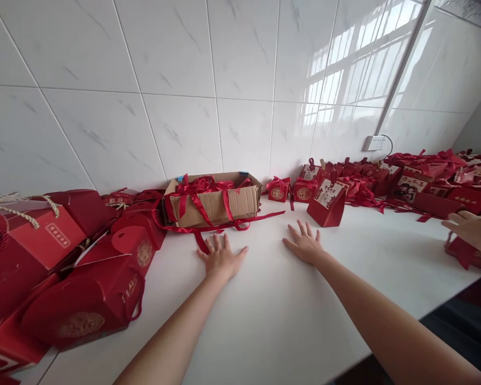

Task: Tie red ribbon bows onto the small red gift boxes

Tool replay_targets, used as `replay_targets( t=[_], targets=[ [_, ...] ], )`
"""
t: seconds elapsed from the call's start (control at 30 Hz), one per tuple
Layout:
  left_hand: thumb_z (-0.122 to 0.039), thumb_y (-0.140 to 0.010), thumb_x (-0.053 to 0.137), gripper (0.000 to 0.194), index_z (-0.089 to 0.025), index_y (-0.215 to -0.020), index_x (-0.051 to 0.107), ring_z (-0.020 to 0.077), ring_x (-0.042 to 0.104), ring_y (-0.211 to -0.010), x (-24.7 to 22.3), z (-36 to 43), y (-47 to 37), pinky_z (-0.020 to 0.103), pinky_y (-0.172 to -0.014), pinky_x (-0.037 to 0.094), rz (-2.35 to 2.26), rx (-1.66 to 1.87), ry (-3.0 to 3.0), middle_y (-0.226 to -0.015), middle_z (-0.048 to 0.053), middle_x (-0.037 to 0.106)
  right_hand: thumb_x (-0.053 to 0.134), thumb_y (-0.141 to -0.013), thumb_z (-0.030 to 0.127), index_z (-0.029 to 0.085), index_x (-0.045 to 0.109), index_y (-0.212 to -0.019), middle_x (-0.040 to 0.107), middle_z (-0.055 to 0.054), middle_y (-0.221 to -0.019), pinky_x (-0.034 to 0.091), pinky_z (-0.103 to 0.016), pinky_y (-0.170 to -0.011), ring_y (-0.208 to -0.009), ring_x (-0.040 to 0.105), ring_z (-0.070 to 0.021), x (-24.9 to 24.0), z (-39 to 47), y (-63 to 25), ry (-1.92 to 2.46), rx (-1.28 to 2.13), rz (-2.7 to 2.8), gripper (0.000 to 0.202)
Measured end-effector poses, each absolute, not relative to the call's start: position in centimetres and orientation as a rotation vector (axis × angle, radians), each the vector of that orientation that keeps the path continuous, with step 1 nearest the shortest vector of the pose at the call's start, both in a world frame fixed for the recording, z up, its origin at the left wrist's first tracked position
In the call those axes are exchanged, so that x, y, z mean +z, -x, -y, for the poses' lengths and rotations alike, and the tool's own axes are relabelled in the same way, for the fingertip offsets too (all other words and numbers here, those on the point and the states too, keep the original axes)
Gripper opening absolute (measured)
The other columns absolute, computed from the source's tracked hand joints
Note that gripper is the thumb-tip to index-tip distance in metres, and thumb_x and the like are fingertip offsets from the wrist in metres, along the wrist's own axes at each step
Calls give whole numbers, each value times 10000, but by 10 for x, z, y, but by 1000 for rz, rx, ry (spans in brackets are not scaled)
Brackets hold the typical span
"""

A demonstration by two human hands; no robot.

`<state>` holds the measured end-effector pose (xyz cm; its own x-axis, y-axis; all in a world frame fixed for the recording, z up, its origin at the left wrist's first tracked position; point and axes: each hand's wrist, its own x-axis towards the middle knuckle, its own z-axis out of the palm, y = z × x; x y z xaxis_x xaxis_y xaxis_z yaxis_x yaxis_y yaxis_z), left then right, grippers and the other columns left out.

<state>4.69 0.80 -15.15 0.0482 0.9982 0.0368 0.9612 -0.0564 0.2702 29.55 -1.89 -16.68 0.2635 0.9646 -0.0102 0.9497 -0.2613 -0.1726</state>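
Note:
My left hand [221,258] lies flat on the white table [264,299], fingers spread, holding nothing. Just beyond it stands an open cardboard box [208,207] filled with red ribbons [196,185], several of them hanging over its front. One loose ribbon end reaches the table by my left fingertips. To the right, my right hand [304,243] also rests palm down with its fingers apart and nothing in it. The nearest thing to it is an upright red gift box [329,206] with a pale printed front. Two small red boxes [278,190] with ribbon bows sit behind, near the wall.
Large red gift boxes [92,289] with rope handles crowd the left side. Many red boxes and ribbons [425,176] are heaped at the back right. At the right edge, another person's hand [471,230] is over a red box [467,252]. A socket strip [374,143] hangs on the tiled wall.

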Motion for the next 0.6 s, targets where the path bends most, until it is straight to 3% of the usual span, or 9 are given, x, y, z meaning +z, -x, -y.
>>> replay_targets(
  t=[0.13,0.3,0.47,0.53,0.6],
  targets=[
    [-797,-687,264,1045,-95,-1460,213,440,75,-1380,-152,-50,-61,639,-1057,4,-2202,240,-2065,-1506,201,225,205,-835,698,315,83,-1476,-148,-18,-1549,-106,-575,-1072,-1387,-201,-291,-170,-24,-301,2281,35,1928,756],
    [-815,-680,230,1082,-50,-1445,225,417,87,-1385,-157,-70,-69,638,-1049,33,-2259,217,-2086,-1463,287,255,245,-784,751,291,65,-1480,-172,-32,-1543,-131,-583,-1058,-1373,-234,-314,-173,-80,-296,2233,-57,1975,854],
    [-821,-675,249,1076,-63,-1439,238,418,118,-1371,-160,-67,-68,641,-1029,72,-2263,203,-2076,-1457,299,248,346,-839,544,239,100,-1482,-184,-22,-1541,-139,-522,-1077,-1374,-226,-315,-170,-119,-270,2290,-189,1790,753],
    [-818,-672,275,1043,-79,-1407,305,416,176,-1346,-159,-69,-68,627,-1022,111,-2260,260,-2070,-1439,283,290,309,-858,507,237,102,-1482,-186,-16,-1541,-117,-526,-1081,-1376,-224,-311,-168,-128,-262,2305,-143,1773,710],
    [-781,-696,310,929,-102,-1321,415,405,271,-1284,-158,-75,-68,602,-1008,169,-2317,361,-2038,-1382,250,378,244,-860,574,262,99,-1481,-159,-11,-1547,-90,-557,-1076,-1381,-206,-318,-168,-133,-260,2319,-37,1817,710]
  ],
)
